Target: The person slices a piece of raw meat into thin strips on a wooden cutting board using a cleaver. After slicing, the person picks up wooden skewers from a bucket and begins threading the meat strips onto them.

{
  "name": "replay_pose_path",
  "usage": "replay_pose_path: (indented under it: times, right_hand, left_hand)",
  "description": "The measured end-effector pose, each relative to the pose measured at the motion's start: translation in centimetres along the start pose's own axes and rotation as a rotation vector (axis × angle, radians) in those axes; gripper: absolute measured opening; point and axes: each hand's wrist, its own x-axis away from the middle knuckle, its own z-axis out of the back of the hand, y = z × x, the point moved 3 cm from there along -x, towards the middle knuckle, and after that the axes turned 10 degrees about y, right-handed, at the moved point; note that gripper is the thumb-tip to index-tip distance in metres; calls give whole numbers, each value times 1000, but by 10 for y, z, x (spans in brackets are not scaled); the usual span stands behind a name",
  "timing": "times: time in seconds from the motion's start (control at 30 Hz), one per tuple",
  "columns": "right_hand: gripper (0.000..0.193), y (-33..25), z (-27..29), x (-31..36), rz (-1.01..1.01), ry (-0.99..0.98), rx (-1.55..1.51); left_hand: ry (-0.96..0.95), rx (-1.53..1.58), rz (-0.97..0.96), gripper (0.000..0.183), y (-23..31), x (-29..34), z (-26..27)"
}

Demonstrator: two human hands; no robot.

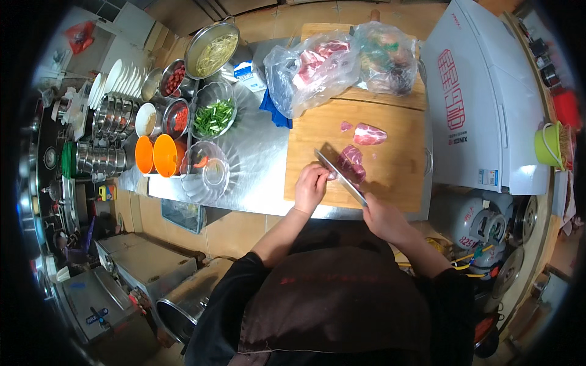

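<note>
A steel bench [253, 143] carries a wooden cutting board [397, 177], with bare metal along the board's left. Clear plastic bags, one of raw meat [323, 64], crowd the board's far side. At the board's near edge, the right hand [381, 216] is closed round the handle of a knife [342, 174], its blade slanting toward the board's left-centre. The left hand [312, 186], on the board's near-left part, has curled fingers beside the blade; whether it grips a morsel is unclear. Mid-board, just right of the blade, lies a dark red chunk [351, 161]; a paler piece [370, 134] and a small scrap [346, 126] sit farther up the board. The meat looks soft, slippery and fairly light, best steadied by its end away from the blade, fingertips tucked. The board's right side offers open wood; its near edge leaves the right hand little.
</note>
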Motion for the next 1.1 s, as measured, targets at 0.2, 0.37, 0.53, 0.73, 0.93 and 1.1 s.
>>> replay_pose_path:
  times: [0.2, 0.37, 0.53, 0.73, 0.93, 1.1]
  right_hand:
    - [18, -16, -43, -56, 18, 101, -6]
    - [16, 10, -37, -32, 84, 140, -115]
    - [16, 22, -12, 1, 43, 95, -195]
    - [17, 8, 0, 1, 27, 8, -65]
    - [18, -13, -35, -56, 25, 39, -71]
    - [19, 3, -46, -59, 142, 148, -120]
  left_hand:
    - [-18, -24, -26, 9, 1, -1, 1]
    - [15, -67, -45, 8, 4, 2, 3]
    - [11, 10, 45, 7, 1, 2, 2]
    - [23, 5, 29, 6, 5, -1, 3]
    - [-38, -8, 1, 5, 3, -1, 3]
    - [-57, -57, -73, 6, 1, 1, 4]
